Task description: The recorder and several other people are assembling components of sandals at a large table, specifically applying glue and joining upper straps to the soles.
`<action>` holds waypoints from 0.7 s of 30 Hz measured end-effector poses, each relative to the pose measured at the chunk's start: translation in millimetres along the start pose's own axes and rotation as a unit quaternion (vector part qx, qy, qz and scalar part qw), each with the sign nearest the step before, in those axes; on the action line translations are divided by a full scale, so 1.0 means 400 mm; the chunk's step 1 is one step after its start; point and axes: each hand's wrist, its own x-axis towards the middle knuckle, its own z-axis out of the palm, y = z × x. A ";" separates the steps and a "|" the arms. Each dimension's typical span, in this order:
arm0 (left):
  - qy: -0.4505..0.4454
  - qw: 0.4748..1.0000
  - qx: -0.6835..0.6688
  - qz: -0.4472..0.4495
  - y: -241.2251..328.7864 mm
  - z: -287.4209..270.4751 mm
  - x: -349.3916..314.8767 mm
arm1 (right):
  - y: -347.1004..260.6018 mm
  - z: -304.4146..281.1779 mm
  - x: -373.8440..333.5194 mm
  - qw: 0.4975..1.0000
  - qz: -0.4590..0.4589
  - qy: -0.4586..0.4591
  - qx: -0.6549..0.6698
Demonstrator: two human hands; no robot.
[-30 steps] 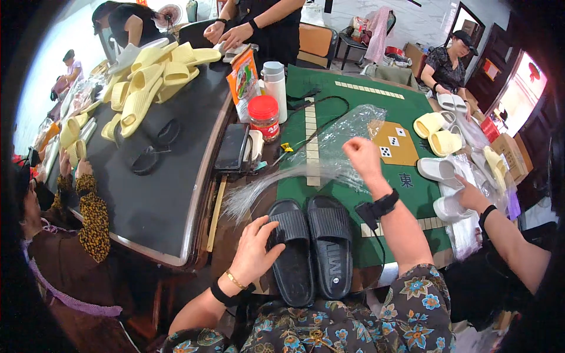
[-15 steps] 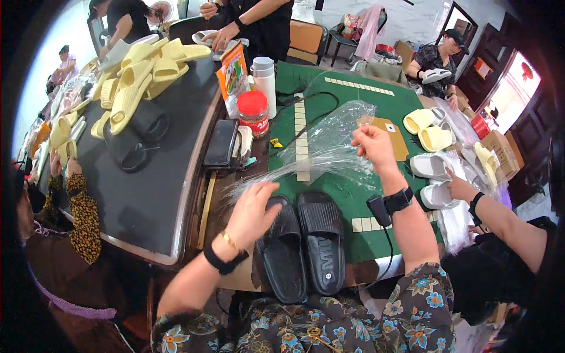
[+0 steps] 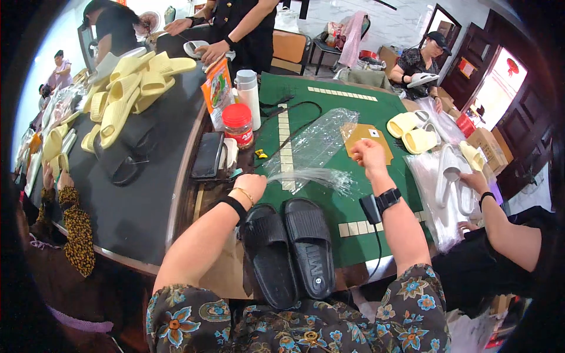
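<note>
A pair of black slide sandals (image 3: 311, 253) lies side by side on the near table edge, between my forearms. Beyond them a bundle of thin clear plastic strands (image 3: 321, 175) stretches across the green mat. My left hand (image 3: 251, 186) is closed around the left end of this bundle. My right hand (image 3: 369, 156) hovers with its fingers pinched together; whatever it may hold is too small to make out. Just behind it lies a tan card (image 3: 376, 137) with a small white label. A clear plastic bag (image 3: 323, 138) rests flat on the mat beside the card.
Left of the mat (image 3: 282, 88) stand a red-lidded jar (image 3: 238, 125), a white bottle (image 3: 248, 97) and a black phone (image 3: 208, 155). Yellow slides (image 3: 125, 112) are heaped on the dark table. At right, a co-worker's hand (image 3: 474, 181) touches white slides (image 3: 447, 167) on plastic bags.
My left hand has gone from open above the strands to closed at their left end. The right hand stays pinched. The co-worker at right has tilted the white slides up.
</note>
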 end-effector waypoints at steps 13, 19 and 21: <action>0.125 0.948 -0.291 -0.015 0.059 -0.155 -0.139 | -0.087 0.018 -0.291 0.932 -0.235 -0.122 -0.247; -0.060 0.753 -0.656 -0.014 0.195 -0.287 -0.267 | -0.032 0.104 -0.476 0.812 -0.301 -0.325 -0.380; -0.077 0.716 -0.693 -0.026 0.203 -0.292 -0.290 | -0.035 0.116 -0.502 0.806 -0.295 -0.323 -0.399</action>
